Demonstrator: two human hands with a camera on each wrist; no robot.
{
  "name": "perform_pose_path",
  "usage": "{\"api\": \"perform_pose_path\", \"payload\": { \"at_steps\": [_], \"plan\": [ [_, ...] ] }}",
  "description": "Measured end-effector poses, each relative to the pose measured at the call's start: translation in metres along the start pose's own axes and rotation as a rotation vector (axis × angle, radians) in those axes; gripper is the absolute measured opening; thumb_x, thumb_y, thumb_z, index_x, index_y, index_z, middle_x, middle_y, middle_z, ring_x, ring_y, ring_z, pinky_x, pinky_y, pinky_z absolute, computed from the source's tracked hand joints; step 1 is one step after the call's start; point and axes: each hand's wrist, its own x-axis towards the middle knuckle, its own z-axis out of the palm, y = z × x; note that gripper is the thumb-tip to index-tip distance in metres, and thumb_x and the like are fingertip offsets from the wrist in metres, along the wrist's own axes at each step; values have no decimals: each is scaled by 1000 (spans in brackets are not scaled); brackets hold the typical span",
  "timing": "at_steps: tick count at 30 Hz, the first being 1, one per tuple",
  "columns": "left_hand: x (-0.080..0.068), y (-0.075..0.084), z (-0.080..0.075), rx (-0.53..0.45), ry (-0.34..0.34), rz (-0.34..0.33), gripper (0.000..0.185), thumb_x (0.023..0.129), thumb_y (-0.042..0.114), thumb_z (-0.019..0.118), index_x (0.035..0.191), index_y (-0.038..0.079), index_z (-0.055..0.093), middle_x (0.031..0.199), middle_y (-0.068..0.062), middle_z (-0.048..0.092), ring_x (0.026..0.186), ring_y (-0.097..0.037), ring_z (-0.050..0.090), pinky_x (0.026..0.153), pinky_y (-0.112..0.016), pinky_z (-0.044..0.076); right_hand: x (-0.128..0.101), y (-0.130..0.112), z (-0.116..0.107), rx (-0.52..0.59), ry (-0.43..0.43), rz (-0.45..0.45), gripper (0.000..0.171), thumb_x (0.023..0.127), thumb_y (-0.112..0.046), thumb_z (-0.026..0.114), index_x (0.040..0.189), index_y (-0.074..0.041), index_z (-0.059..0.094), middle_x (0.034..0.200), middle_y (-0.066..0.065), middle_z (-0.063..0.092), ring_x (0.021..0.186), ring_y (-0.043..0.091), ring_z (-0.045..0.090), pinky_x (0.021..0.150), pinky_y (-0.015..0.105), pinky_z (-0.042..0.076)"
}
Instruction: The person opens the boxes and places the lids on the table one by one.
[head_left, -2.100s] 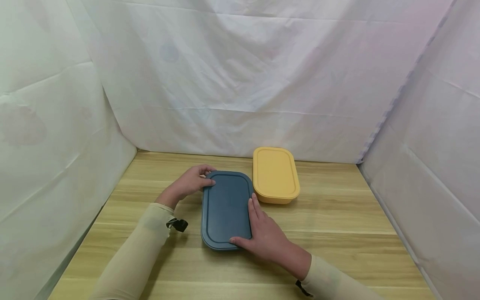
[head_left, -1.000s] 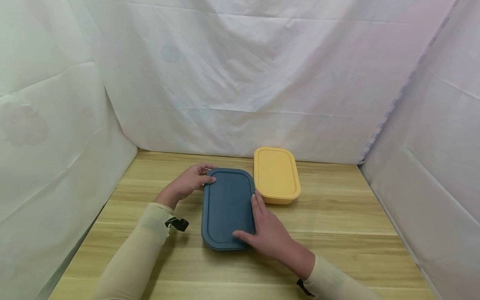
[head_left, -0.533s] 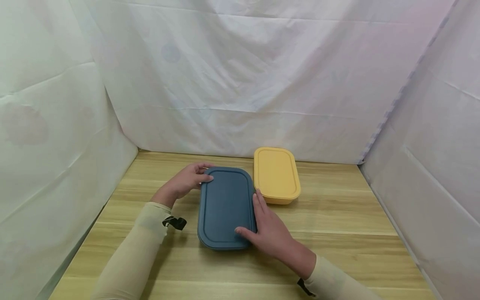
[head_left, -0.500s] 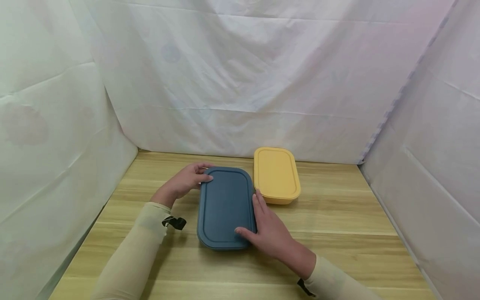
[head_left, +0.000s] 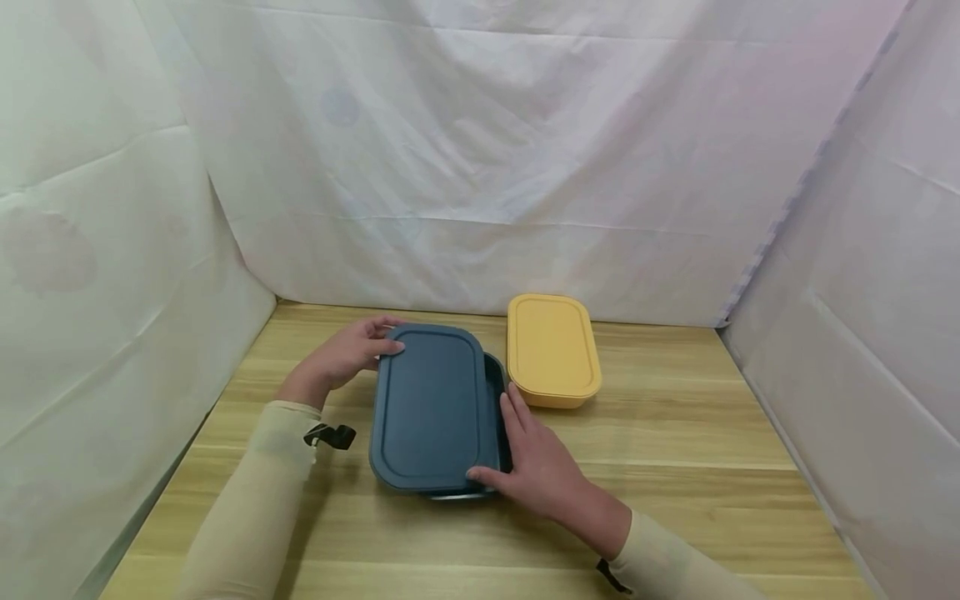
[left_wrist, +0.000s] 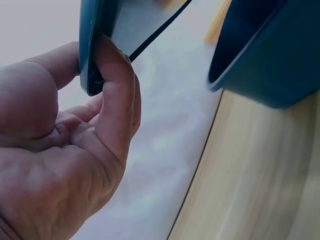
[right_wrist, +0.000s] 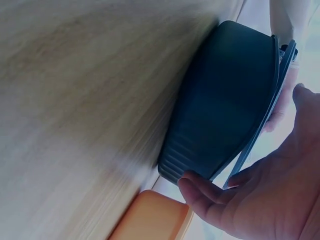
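Note:
My left hand (head_left: 341,358) pinches the dark blue lid (head_left: 431,408) at its far left corner, thumb on top and fingers beneath. In the left wrist view the lid's edge sits between thumb and curled fingers, apart from the box wall. The lid is shifted left over the dark blue food container (right_wrist: 225,95), baring a strip of its inside along the right. Mostly straight fingers of my right hand (head_left: 543,467) lie along the container's right side, with the thumb near its front right corner. Most of the container's inside is hidden under the lid.
A yellow lidded food container (head_left: 553,346) stands just behind and right of the blue one. Both are on a wood-grain table (head_left: 675,467). White cloth walls (head_left: 480,167) enclose the back and both sides.
The blue lid sat over the container before; now it has come off to the left and slightly up with my left hand. My right hand has stayed nearly in place at the container's side.

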Motion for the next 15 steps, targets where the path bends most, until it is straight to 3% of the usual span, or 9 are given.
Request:
{"api": "perform_pose_path", "payload": {
  "at_steps": [8,15],
  "plan": [
    [-11,4,-16,20,53,21,53,113,16,66,162,5,47,138,-14,69,107,-21,73,98,-41,58,0,3,8,-70,-22,-23,129,92,-86,65,176,-1,16,186,14,1,158,45,38,119,62,44],
    [-15,3,-23,-21,78,34,54,113,14,67,162,2,47,139,-16,68,103,-17,74,95,-37,59,0,4,11,-110,-46,-16,131,91,-88,64,176,-1,15,186,12,-1,163,40,32,122,63,41]
  ]
}}
